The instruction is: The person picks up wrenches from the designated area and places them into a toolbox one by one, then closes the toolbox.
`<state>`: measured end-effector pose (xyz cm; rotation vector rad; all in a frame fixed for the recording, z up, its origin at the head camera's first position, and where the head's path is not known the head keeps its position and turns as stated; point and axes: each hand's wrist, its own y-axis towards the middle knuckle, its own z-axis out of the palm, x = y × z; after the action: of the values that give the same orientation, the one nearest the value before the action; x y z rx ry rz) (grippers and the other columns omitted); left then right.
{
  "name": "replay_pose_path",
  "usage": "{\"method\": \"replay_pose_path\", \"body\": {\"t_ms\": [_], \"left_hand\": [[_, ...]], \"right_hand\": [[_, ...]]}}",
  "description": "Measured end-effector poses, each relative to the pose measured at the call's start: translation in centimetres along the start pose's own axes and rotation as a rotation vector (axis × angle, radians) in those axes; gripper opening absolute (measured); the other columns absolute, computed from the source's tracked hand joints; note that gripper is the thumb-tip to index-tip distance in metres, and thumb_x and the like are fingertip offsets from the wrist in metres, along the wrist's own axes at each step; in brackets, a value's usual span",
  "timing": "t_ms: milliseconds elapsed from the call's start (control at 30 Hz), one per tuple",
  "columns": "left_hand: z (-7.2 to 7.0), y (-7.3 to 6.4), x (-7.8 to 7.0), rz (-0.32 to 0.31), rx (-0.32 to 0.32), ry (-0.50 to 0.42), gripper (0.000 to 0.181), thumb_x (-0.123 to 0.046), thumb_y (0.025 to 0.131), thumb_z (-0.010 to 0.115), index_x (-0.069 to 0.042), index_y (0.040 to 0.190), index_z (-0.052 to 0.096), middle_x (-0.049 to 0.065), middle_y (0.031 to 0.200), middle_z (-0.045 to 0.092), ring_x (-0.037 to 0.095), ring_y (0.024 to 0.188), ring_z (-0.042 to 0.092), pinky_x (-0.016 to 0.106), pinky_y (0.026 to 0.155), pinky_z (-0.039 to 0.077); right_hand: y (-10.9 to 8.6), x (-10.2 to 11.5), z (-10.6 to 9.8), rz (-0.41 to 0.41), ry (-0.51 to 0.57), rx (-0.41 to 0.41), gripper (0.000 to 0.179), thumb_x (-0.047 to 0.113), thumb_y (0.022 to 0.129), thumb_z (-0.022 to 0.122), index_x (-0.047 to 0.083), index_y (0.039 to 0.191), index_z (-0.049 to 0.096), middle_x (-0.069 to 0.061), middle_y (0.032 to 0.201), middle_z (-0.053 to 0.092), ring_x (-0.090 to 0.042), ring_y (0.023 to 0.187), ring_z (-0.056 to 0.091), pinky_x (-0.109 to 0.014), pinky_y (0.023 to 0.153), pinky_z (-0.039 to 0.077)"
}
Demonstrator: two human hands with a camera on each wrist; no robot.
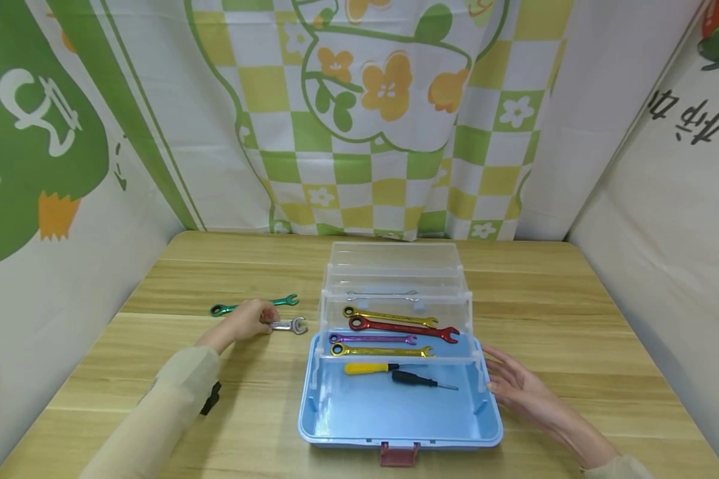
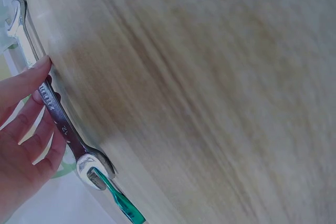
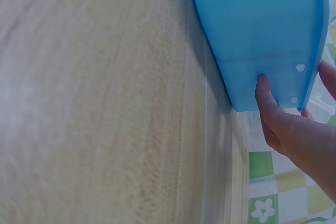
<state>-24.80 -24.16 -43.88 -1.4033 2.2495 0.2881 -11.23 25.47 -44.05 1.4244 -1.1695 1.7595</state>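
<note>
My left hand (image 1: pixel 248 324) pinches a silver wrench (image 1: pixel 290 325) between thumb and fingers, low over the wood. In the left wrist view, the thumb lies across the wrench's shank (image 2: pixel 58 109). Just behind that hand is a green ratchet wrench (image 1: pixel 285 301), partly covered by it. My right hand (image 1: pixel 524 392) rests against the right side of a light blue toolbox (image 1: pixel 395 412); the right wrist view has one fingertip on its outer wall (image 3: pixel 252 30) and others at the rim. The toolbox stands open, its clear trays (image 1: pixel 395 256) raised toward the back.
Gold, purple and silver wrenches and a red wrench (image 1: pixel 404 326) lie in the trays. A yellow screwdriver (image 1: pixel 367 368) and a black screwdriver (image 1: pixel 413 378) are in the box. A reddish latch (image 1: pixel 398 455) hangs in front. Printed curtains (image 1: pixel 389 166) enclose the wooden table (image 1: pixel 551 299).
</note>
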Motion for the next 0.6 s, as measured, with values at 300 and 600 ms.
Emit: {"method": "replay_pose_path", "body": {"t_ms": [300, 600], "left_hand": [[-0.23, -0.35, -0.18, -0.001, -0.013, 0.072, 0.014, -0.001, 0.067, 0.073, -0.009, 0.071, 0.062, -0.002, 0.07, 0.059, 0.013, 0.068, 0.053, 0.033, 0.064, 0.046], [-0.34, -0.53, -0.31, 0.002, 0.002, 0.09, 0.014, -0.004, 0.068, 0.073, -0.011, 0.067, 0.062, -0.004, 0.069, 0.06, 0.011, 0.066, 0.052, 0.033, 0.062, 0.045]], "right_hand": [[-0.04, 0.02, 0.12, -0.056, 0.031, 0.045, 0.065, 0.009, 0.093, 0.043, 0.006, 0.141, 0.0, -0.031, 0.141, 0.003, -0.027, 0.123, 0.034, -0.036, 0.096, 0.036], [0.03, -0.06, 0.0, -0.055, 0.036, 0.044, 0.065, 0.009, 0.092, 0.044, 0.007, 0.141, 0.001, -0.03, 0.141, 0.002, -0.024, 0.122, 0.036, -0.033, 0.095, 0.037]]}}
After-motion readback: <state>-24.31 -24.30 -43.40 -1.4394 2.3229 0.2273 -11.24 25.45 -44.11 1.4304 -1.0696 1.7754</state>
